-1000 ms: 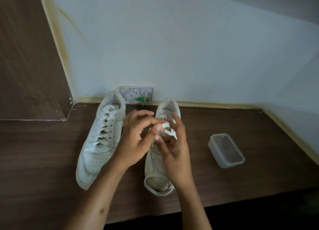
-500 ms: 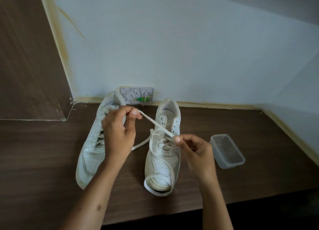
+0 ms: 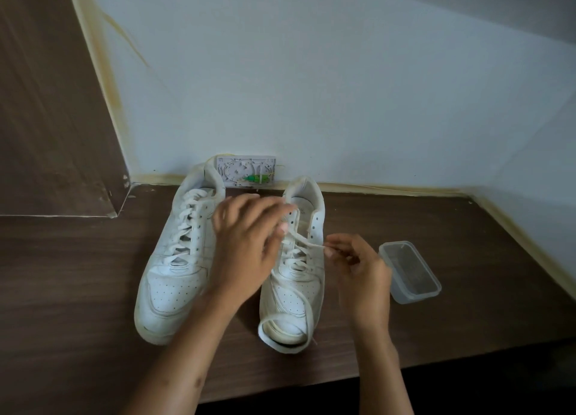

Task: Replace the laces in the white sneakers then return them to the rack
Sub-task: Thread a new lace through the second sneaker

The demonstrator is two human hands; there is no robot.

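Two white sneakers stand side by side on a dark wooden surface, toes towards me. The left sneaker [image 3: 174, 258] is fully laced. The right sneaker [image 3: 296, 290] is laced only over its lower eyelets. A loose white lace [image 3: 307, 308] runs down over its toe and loops round the front. My right hand [image 3: 358, 265] pinches one lace end beside the sneaker's right side. My left hand [image 3: 246, 243] hovers over the gap between the sneakers, blurred, its fingers spread near the right sneaker's tongue. Whether it holds the lace is unclear.
A clear plastic container [image 3: 408, 271] sits on the wood right of the right sneaker. A small white wall plate with a green part [image 3: 246, 171] is behind the sneakers at the wall's foot. A wooden panel [image 3: 46, 102] rises at left. The surface's front edge [image 3: 436, 364] is close.
My left hand has dropped from holding the lace taut high at left and moved right, over the right sneaker. The taut lace has gone slack. My right hand stays put.
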